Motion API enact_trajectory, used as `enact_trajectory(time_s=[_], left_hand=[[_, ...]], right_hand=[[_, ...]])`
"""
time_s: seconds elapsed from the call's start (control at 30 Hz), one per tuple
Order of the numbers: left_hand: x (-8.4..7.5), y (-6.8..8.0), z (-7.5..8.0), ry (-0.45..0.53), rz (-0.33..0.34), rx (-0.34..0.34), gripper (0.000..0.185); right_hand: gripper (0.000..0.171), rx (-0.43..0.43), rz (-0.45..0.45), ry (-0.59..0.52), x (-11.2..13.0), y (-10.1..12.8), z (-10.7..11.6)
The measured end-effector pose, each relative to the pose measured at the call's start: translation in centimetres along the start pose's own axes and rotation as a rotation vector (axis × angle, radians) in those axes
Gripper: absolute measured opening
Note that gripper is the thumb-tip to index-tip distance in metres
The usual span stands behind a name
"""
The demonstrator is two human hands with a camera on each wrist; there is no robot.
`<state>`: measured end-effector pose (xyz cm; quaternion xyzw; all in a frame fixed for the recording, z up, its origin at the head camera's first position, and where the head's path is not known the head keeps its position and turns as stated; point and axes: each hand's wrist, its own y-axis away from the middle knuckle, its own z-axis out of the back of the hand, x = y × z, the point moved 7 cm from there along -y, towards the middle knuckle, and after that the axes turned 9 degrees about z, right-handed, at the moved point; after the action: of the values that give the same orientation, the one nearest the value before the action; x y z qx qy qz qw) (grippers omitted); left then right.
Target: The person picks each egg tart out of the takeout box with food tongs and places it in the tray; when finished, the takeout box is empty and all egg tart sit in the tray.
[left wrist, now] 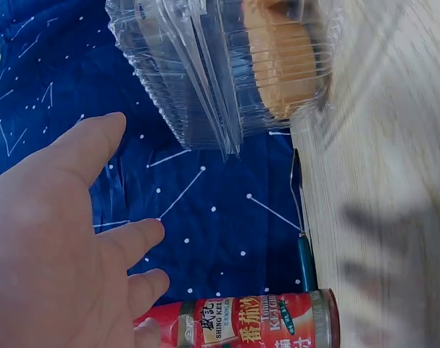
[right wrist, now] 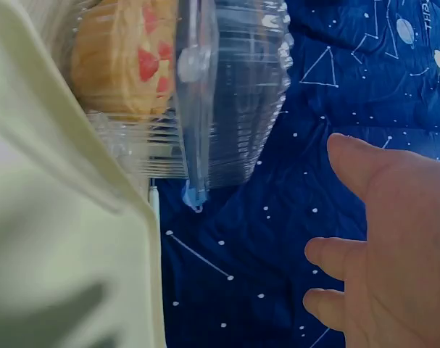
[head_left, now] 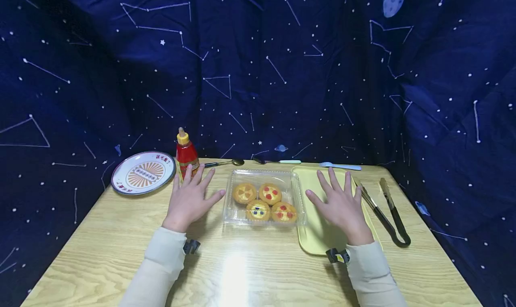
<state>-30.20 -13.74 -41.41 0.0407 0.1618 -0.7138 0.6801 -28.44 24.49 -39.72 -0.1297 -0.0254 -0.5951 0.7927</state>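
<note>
Between my two hands stands a clear plastic clamshell box [head_left: 264,175] with several small round tarts [head_left: 258,210] inside, topped with red or blue pieces. My left hand [head_left: 191,202] hovers left of the box with its fingers spread, holding nothing. Just beyond those fingertips is a red ketchup bottle [head_left: 186,154] with a yellow cap; its label shows in the left wrist view. Over a pale yellow tray [head_left: 318,242], my right hand [head_left: 341,211] is spread too, nothing in it. The box [right wrist: 234,87] rises beside the tray's rim in the right wrist view.
A white patterned plate [head_left: 144,173] lies at the far left. Along the back edge are a dark-handled spoon [head_left: 224,163], a utensil with a pale green handle [head_left: 278,161] and a blue fork [head_left: 340,166]. Black-handled tongs [head_left: 389,224] lie right of the tray.
</note>
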Motion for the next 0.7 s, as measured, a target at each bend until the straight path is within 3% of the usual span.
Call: enact_trajectory(time_s=[0.17,0.33,0.53,0.7], left_hand=[[0.1,0.2,0.2,0.003,0.018,0.005,0.086],[-0.3,0.6,0.6,0.017,0.007,-0.035,0.083],[-0.8,1.3,0.8,0.069,0.036,-0.081,0.080],[-0.8,2.3,0.8,0.178,0.072,-0.103,0.080]], right_hand=[[0.085,-0.027,0.001,-0.012,0.2,0.0,0.7],[0.084,-0.091,0.021,-0.024,1.1,0.3,1.1],[0.075,-0.232,0.081,-0.031,2.3,1.2,1.0],[0.059,-0.371,0.171,-0.102,4.0,2.2,1.3]])
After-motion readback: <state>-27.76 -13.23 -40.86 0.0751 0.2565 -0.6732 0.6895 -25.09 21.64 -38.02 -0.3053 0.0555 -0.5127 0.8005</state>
